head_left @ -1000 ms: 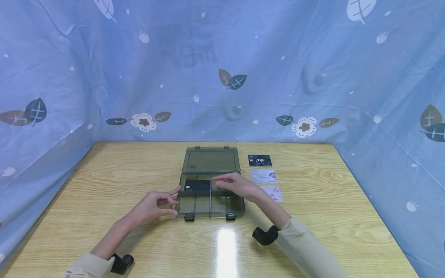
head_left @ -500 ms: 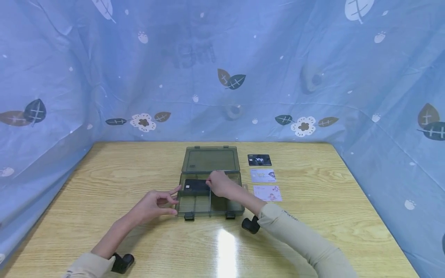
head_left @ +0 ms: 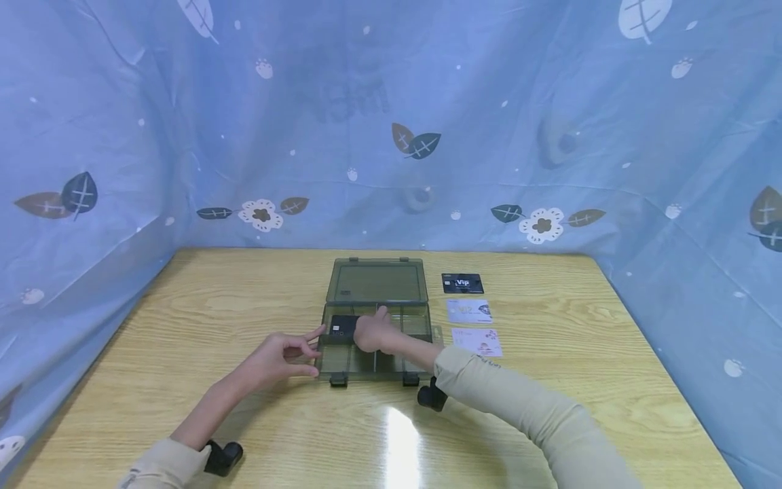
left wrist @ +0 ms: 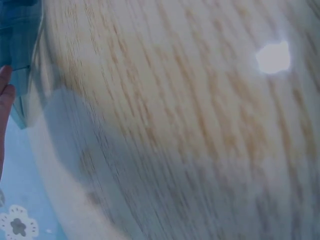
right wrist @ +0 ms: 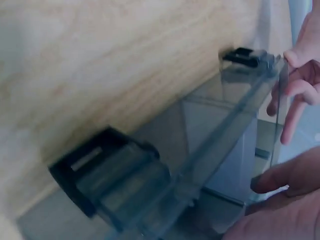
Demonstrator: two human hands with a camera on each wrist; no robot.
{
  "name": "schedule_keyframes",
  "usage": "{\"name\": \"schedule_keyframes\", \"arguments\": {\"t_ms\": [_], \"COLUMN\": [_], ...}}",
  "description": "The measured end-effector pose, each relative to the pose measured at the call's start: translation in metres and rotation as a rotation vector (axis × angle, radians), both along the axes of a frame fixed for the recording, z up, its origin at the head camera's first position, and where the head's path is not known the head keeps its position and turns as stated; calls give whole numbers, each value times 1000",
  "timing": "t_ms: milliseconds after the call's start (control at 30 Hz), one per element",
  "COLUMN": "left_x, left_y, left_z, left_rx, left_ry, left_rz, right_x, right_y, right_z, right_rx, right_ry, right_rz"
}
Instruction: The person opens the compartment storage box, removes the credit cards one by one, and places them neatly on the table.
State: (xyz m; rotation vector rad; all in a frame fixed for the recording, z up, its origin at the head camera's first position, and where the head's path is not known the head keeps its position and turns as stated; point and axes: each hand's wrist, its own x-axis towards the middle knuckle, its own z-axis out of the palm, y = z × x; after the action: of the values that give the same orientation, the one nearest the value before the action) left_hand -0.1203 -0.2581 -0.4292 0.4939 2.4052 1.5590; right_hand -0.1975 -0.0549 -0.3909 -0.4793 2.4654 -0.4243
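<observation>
A smoky see-through plastic box (head_left: 360,375), divided into compartments, stands with its lid (head_left: 379,281) folded back. In its back left compartment lies a black card (head_left: 342,326). My left hand (head_left: 276,356) touches the box's left side, fingers spread and loosely bent; at the left wrist view's edge its fingertips (left wrist: 6,85) meet the box wall. My right hand (head_left: 374,334) reaches into the box and covers the card's right end. Its thumb and fingers come close together inside the wall in the right wrist view; I cannot tell whether they pinch anything.
To the right of the box a black card (head_left: 462,283), a silver card (head_left: 469,310) and a pink-white card (head_left: 477,341) lie in a column. Two dark latches (head_left: 339,379) stick out from the box's front. A blue patterned curtain (head_left: 342,136) encloses the wooden table (head_left: 244,285).
My right hand has moved left from beside the middle divider to over the black card's right end. My left hand keeps its place at the box's left side. The head view has shifted slightly.
</observation>
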Motion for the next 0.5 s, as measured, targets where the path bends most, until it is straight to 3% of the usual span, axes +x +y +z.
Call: {"name": "schedule_keyframes", "arguments": {"t_ms": [167, 267, 400, 500], "left_x": [0, 0, 1, 1], "left_y": [0, 0, -1, -1], "left_z": [1, 1, 2, 2], "left_rx": [14, 8, -1, 6], "left_ry": [-8, -15, -19, -18], "left_rz": [-1, 2, 5, 0], "right_x": [1, 2, 2, 2], "right_y": [4, 6, 7, 5], "right_z": [0, 0, 0, 0], "right_rx": [-260, -355, -402, -365], "right_ry": [-121, -174, -201, -195], "right_rz": [-203, -262, -297, -302]}}
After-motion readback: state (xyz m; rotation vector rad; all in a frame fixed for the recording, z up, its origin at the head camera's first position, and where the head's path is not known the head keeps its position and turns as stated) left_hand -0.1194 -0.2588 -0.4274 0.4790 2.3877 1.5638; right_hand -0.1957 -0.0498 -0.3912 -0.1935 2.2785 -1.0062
